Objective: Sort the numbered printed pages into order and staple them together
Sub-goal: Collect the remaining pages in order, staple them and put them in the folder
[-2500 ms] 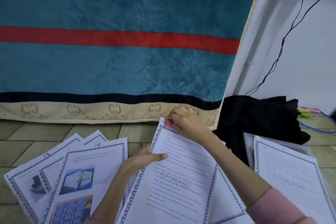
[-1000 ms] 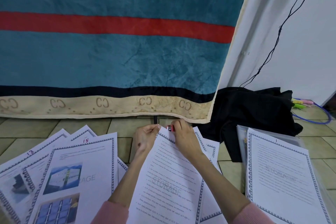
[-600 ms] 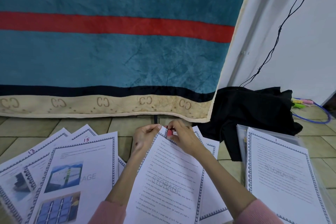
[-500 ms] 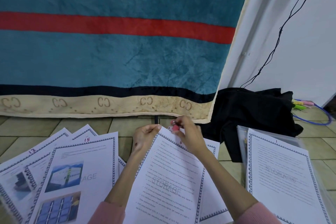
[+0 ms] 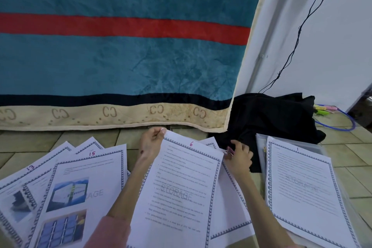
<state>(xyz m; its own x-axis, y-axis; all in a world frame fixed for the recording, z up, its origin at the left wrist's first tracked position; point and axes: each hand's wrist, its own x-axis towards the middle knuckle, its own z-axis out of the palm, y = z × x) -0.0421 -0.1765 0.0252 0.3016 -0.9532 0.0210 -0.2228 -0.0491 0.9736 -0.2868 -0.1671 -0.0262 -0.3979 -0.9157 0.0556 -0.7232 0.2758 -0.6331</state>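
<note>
Page 6 (image 5: 177,187) between two hands (image 5: 150,145), pages 13, 15, 1 around

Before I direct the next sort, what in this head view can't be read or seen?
- Sheets under page 6: numbers covered by it.
- Small pink item the right hand pinches: too small to identify.
- Page behind page 15: number hidden by overlap.
- Body text on page 1: blurred.
- Left hand pinches page 6's corner; fingertips partly hidden.
</note>
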